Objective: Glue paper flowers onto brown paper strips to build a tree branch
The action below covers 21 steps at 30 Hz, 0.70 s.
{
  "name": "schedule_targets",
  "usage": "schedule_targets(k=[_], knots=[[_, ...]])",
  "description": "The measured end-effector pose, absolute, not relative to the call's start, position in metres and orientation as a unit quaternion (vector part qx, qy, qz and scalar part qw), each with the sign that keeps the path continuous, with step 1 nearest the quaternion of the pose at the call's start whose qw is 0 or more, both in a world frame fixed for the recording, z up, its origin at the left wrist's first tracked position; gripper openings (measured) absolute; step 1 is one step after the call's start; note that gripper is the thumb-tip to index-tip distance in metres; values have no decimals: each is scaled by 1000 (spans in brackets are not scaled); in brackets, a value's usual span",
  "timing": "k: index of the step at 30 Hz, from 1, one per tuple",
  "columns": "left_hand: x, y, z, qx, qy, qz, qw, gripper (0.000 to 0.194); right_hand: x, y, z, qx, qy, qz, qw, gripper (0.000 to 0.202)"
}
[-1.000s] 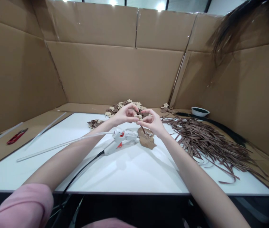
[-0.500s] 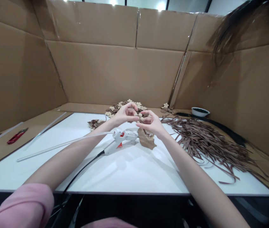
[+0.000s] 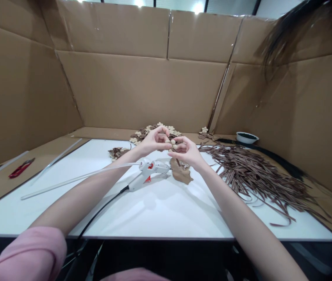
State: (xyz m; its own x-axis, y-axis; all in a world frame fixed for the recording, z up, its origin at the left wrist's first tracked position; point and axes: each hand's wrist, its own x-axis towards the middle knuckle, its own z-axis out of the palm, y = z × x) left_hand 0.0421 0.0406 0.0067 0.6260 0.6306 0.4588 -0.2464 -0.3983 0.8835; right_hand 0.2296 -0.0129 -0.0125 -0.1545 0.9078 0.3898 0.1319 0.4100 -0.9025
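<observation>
Head view: saw left hand [image 3: 157, 140] and right hand [image 3: 187, 150] close together, pinching smooth, pale round beads [image 3: 173, 143], possibly wooden, between them. Spotted a white glue gun [image 3: 154, 168] nearer than the hands, tangled brown strips [image 3: 259, 175] to their right, white tabletop [image 3: 166, 214] beneath, creased cardboard walls [image 3: 142, 89] beyond.

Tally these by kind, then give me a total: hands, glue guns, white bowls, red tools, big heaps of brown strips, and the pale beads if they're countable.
Hands: 2, left hand and right hand
Glue gun: 1
White bowl: 1
Red tool: 1
Big strip heap: 1
Total: 6, leaving out the pale beads, partly hidden by fingers
</observation>
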Motion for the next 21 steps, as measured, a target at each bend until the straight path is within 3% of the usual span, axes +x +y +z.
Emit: schedule_targets(k=[6,10,15,18,21], knots=[[39,42,8,720,134,420,536,44,242,-15,-14,-396,-703,409,426,60],[34,50,9,717,136,441,523,46,243,-20,-11,-403,-727,376,411,65],[21,57,10,697,154,489,501,46,243,-28,6,-444,-717,237,482,64],[8,55,11,686,182,502,493,46,240,-37,18,-424,-697,166,554,49],[-16,53,9,664,227,522,484,46,238,-47,25,-398,-713,131,562,33]])
